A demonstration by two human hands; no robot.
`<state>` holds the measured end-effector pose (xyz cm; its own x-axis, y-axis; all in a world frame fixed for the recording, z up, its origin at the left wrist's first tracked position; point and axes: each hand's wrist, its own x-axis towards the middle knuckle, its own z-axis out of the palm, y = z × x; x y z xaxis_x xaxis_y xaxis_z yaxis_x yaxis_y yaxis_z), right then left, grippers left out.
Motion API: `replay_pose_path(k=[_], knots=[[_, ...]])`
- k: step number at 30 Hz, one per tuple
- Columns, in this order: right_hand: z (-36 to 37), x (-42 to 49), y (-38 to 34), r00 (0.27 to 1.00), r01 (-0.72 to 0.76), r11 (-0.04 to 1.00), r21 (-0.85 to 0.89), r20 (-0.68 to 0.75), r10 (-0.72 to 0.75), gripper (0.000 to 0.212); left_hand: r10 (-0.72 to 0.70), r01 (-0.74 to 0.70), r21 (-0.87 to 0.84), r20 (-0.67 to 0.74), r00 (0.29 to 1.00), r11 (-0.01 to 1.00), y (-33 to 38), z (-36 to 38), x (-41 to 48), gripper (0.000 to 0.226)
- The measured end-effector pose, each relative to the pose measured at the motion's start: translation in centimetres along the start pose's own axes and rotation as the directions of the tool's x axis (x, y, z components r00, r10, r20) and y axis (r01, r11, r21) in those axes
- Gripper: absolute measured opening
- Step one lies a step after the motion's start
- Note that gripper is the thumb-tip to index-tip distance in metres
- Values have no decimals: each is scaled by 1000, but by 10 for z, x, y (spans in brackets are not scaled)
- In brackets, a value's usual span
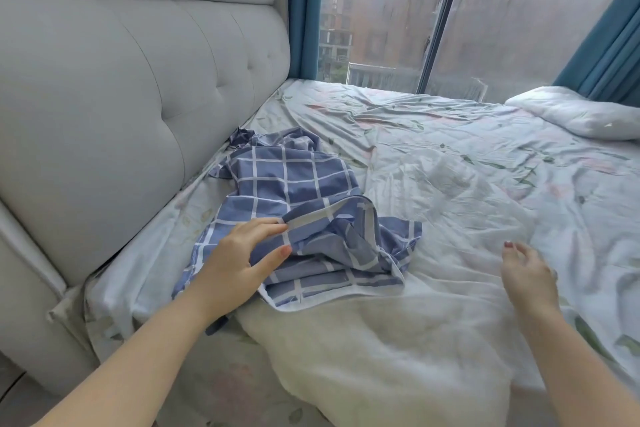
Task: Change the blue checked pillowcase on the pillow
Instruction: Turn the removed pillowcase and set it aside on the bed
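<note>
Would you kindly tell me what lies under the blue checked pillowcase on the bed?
The blue checked pillowcase lies crumpled on the floral bedsheet, its near edge overlapping the white pillow. Whatever sits beneath its folds is covered; the left hand rests on top.

The pillowcase [298,191] under the left hand [239,253] is dusty blue with a white check. The right hand [530,277] has dark red nails; beyond it the sheet [450,135] is pale with green leaves and pink blooms. Left of the left hand, the headboard [121,97] is pale grey
</note>
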<state>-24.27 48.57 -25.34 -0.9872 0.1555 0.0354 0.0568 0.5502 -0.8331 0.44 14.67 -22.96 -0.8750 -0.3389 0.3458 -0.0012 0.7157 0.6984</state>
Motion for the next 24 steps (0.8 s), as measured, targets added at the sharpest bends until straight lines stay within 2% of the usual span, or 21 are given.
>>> replay_pose_path(k=[3,4,8,12,16,20,22,24], knots=[[9,11,12,989,-145,946,290,72,129,54,41,-42,-57,-17,999,997,3,5,0,55],[13,14,16,986,-164,926,340,81,145,54,64,-65,-45,-28,998,997,3,7,1,54],[22,12,11,989,-104,938,332,131,64,61,152,-152,11,-94,984,988,8,17,3,39],[18,-5,-5,992,-23,917,397,122,-28,71,232,-232,10,-43,972,973,15,32,4,31],[0,-31,-27,992,40,840,541,78,-97,56,180,-186,42,111,977,982,20,49,6,54],[-29,-59,-42,984,20,650,759,101,-149,56,78,-130,241,215,974,962,19,62,13,83],[-48,-73,-46,970,21,626,779,136,-203,49,-7,-62,280,238,971,958,18,65,18,99],[-69,-90,-51,962,9,626,780,165,-220,39,-74,22,223,228,971,974,17,68,25,101]])
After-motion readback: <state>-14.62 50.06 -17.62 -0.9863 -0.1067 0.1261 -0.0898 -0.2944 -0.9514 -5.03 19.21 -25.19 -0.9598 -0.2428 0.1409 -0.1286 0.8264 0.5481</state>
